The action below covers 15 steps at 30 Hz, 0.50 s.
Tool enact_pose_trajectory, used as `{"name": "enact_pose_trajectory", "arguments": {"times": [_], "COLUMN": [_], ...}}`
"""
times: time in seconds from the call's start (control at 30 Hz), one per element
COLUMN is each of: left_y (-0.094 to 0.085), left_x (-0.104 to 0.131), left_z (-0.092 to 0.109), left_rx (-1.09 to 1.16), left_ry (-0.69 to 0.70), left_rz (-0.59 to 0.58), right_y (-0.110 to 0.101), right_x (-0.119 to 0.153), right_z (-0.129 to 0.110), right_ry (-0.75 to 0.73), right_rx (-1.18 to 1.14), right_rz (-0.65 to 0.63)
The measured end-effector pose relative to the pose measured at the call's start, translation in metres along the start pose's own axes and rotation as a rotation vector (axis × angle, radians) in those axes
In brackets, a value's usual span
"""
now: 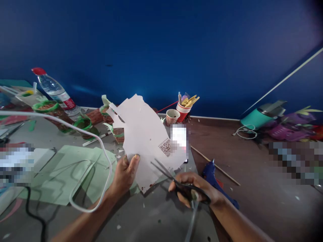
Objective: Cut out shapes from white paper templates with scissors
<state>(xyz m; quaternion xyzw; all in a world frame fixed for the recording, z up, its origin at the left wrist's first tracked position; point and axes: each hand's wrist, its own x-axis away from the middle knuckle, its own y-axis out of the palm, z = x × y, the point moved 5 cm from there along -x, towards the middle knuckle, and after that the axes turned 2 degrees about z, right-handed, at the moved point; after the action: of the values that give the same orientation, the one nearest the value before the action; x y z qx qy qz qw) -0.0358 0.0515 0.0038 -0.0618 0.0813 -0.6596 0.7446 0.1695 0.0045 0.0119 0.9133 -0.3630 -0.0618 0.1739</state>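
Observation:
A white sheet of paper [141,134] with ragged cut edges stands raised before me, a printed QR code on its right part. My left hand [128,169] pinches its lower left edge, thumb in front. In my right hand [194,190] is a pair of scissors [164,169] with black handles. Their blades are slightly apart and point up and left, over the lower part of the paper. Whether the blades touch the paper I cannot tell. A glue stick-like clear rod [192,222] shows just below the right hand.
A blue glue gun [210,174] and a thin wooden stick [219,168] lie at the right. Paper cups [173,117], a plastic bottle [57,92] and green-rimmed brown pots [87,126] stand behind. Green paper [57,188] lies left, beneath a white cable [108,161]. A teal tumbler [256,117] lies far right.

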Motion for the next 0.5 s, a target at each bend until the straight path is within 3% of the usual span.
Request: {"name": "enact_pose_trajectory", "arguments": {"times": [0.13,0.27,0.4,0.5], "left_y": [0.008,0.01,0.011,0.018], "left_x": [0.002,0.002,0.002,0.006], "left_z": [-0.004,-0.009,-0.004,-0.005], "left_rx": [-0.005,0.024,0.047,0.117], "left_ry": [0.057,0.043,0.063,0.023], "left_rz": [-0.101,-0.118,-0.131,-0.217], "right_y": [-0.013,-0.022,-0.028,-0.035], "right_x": [0.009,0.021,0.028,0.031], "right_z": [-0.011,-0.024,-0.031,-0.032], "right_ry": [-0.271,-0.533,-0.685,-0.674], "right_rx": [0.081,0.354,0.614,0.795], "right_rz": [0.312,0.663,0.982,1.151]}}
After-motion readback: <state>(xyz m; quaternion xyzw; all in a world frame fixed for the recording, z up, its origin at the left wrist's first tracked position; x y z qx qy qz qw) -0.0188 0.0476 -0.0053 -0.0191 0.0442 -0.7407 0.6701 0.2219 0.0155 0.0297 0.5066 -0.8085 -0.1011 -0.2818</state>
